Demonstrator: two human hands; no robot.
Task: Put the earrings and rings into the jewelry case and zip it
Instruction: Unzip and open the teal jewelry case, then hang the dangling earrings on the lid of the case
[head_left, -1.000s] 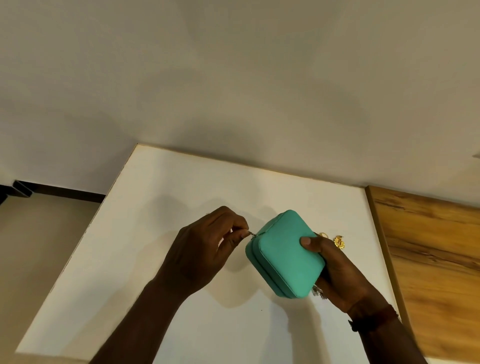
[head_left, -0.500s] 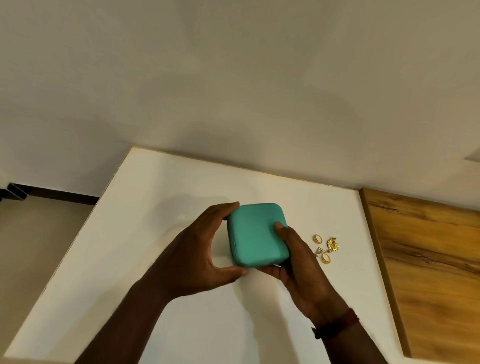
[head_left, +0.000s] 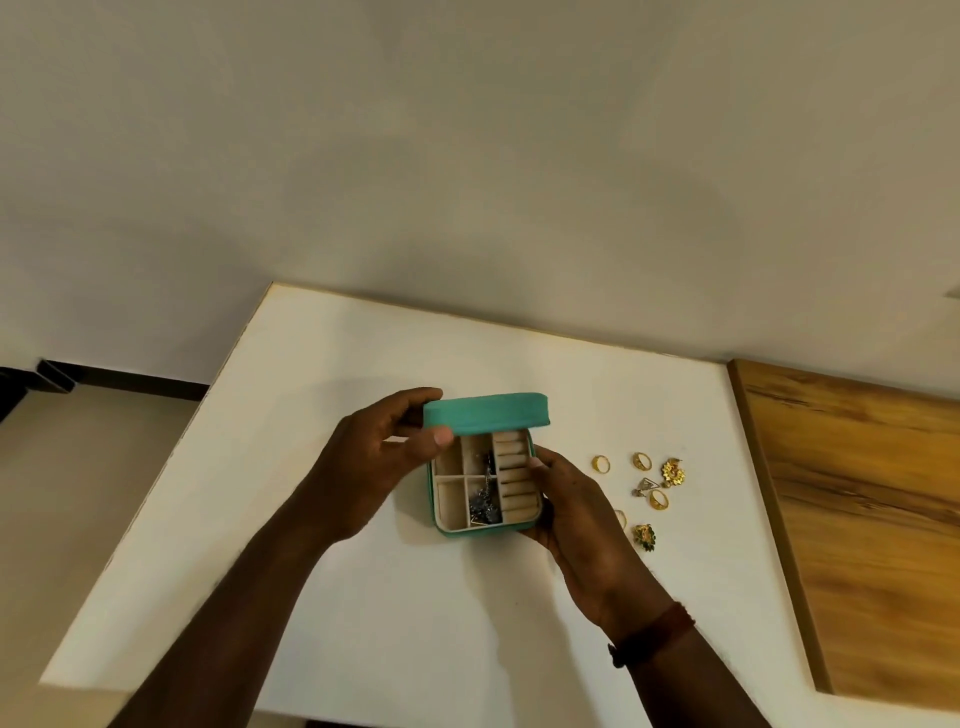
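A teal jewelry case (head_left: 485, 415) rests on the white table (head_left: 395, 597), its lid raised. Inside are beige compartments, ring rolls on the right, and a dark silvery chain (head_left: 484, 501) in the middle. My left hand (head_left: 371, 467) pinches the lid's left corner between thumb and fingers. My right hand (head_left: 574, 519) grips the base's right side, thumb over its rim. To the right of the case lie several gold rings (head_left: 601, 463) and earrings (head_left: 672, 472) loose on the table, one partly hidden behind my right hand.
A wooden panel (head_left: 862, 509) adjoins the table on the right. A plain wall rises behind the table's far edge. The floor drops away past the table's left edge (head_left: 171, 457).
My left hand went from pulling the zip tab to holding the closed case, then lifted the lid. The case came down from mid-air onto the table and now stands open.
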